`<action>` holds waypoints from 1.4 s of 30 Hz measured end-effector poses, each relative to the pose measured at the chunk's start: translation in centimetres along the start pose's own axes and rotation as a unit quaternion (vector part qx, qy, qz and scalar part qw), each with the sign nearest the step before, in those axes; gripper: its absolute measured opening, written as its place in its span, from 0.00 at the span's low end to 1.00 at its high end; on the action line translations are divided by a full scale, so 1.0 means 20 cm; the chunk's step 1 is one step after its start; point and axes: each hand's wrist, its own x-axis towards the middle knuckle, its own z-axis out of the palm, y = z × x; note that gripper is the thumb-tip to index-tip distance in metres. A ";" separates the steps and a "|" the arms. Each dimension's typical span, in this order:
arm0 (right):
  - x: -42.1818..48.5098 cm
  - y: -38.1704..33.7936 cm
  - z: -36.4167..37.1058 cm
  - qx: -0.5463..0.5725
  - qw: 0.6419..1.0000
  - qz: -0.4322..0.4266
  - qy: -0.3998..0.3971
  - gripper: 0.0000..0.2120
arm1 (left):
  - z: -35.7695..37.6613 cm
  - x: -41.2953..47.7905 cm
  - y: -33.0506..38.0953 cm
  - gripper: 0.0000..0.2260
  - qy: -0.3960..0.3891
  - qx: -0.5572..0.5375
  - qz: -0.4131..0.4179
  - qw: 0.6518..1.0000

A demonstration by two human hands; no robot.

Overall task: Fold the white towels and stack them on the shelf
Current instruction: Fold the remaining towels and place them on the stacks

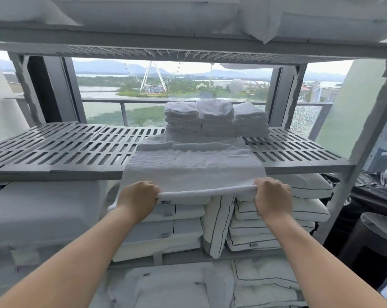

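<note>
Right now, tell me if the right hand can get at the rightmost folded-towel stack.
Probably not yet: the right hand grips the spread towel. Freed, it looks reachable; only that towel lies on the shelf before the stack.

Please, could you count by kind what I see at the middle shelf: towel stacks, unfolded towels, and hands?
stacks of folded towels: 3
spread towel, gripped at its near edge: 1
hands, the left hand and the right hand: 2
Total: 6
</note>
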 end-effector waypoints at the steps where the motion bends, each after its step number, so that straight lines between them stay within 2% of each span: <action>1: -0.01 0.00 -0.01 0.002 1.000 0.002 0.008 0.14 | -0.01 -0.01 -0.01 0.09 0.002 -0.003 -0.003 1.000; 13: -0.12 0.02 -0.10 0.016 0.999 0.036 0.025 0.14 | -0.06 -0.10 -0.06 0.09 0.001 -0.076 0.013 0.997; 18: -0.05 0.01 -0.12 0.021 0.998 0.030 0.057 0.13 | -0.13 -0.01 -0.11 0.07 0.076 -0.090 0.002 0.993; 23: 0.15 0.00 -0.09 0.030 0.996 0.025 0.086 0.12 | -0.20 0.18 -0.15 0.06 0.147 -0.076 -0.023 0.986; 29: 0.54 -0.04 0.03 0.020 0.993 0.002 0.117 0.11 | -0.20 0.49 -0.24 0.07 0.166 -0.042 -0.042 0.984; 32: 0.77 -0.07 0.12 0.027 0.992 -0.017 0.122 0.10 | -0.17 0.67 -0.31 0.11 0.168 -0.015 -0.035 0.985; 34: 0.92 -0.09 0.20 0.019 0.995 -0.040 0.095 0.11 | -0.11 0.78 -0.35 0.13 0.125 -0.006 -0.013 0.992; 38: 1.14 -0.14 0.40 0.017 0.994 -0.057 -0.091 0.11 | 0.04 0.94 -0.38 0.13 -0.048 0.013 -0.021 0.999; 40: 1.19 -0.14 0.49 0.010 0.987 -0.059 -0.146 0.14 | 0.12 0.99 -0.38 0.16 -0.057 0.049 -0.005 0.997; 42: 1.21 -0.13 0.55 0.000 0.989 -0.060 -0.138 0.15 | 0.18 1.02 -0.41 0.19 -0.003 0.083 0.032 0.996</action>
